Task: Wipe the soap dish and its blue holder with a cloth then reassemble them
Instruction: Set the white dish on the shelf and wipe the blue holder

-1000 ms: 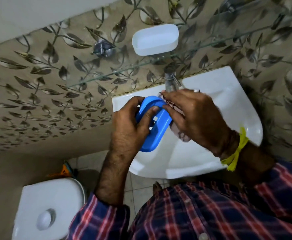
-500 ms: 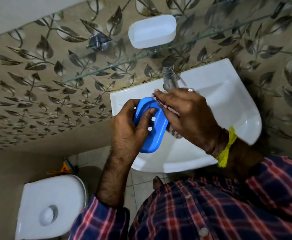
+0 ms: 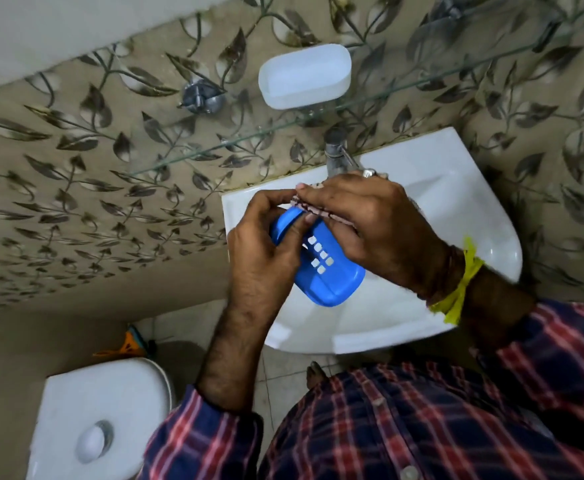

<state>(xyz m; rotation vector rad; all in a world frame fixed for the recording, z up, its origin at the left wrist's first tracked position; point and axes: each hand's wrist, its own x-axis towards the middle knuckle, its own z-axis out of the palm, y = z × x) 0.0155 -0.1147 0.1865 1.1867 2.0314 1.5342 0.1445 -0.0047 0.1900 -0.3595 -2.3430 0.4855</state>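
My left hand grips the blue holder, an oval plastic tray with small square drain holes, above the washbasin. My right hand presses a patterned cloth against the holder's upper end, and most of the cloth is hidden under that hand's fingers. The white soap dish sits apart on the glass shelf against the wall, open side showing.
A white washbasin with a metal tap lies below my hands. A white toilet cistern with a flush button stands at lower left. Leaf-patterned wall tiles fill the background, with a metal shelf bracket on them.
The blue holder has turned so its lower end swings right. My right hand with the cloth has slid to the holder's upper end.
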